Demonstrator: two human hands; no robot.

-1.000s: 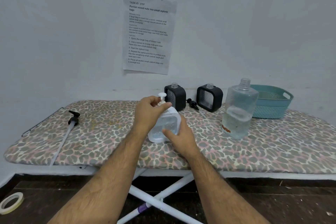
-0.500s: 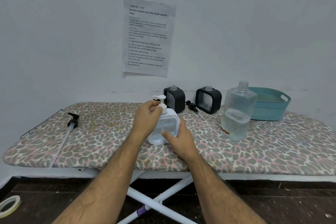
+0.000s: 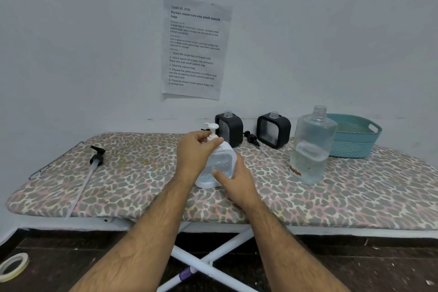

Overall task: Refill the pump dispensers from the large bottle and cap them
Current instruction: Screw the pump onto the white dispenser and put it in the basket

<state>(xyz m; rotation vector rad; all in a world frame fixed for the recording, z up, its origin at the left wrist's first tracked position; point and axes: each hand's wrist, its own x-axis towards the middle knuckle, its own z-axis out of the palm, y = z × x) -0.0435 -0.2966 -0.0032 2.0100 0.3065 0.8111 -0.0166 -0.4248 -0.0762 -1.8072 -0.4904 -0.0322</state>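
**Capping the white dispenser**

At mid-board, the white dispenser (image 3: pixel 216 168) stands upright. Left hand (image 3: pixel 194 153) pinches the pump collar (image 3: pixel 212 138) directly atop its vertical axis; right hand (image 3: pixel 233 179) holds the body. Two black dispensers (image 3: pixel 229 128) stand uncapped behind.

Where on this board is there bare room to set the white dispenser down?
Bare cover lies between the long black pump and the left hand, and along the near edge before the large bottle. The back by the black dispensers and basket is crowded.
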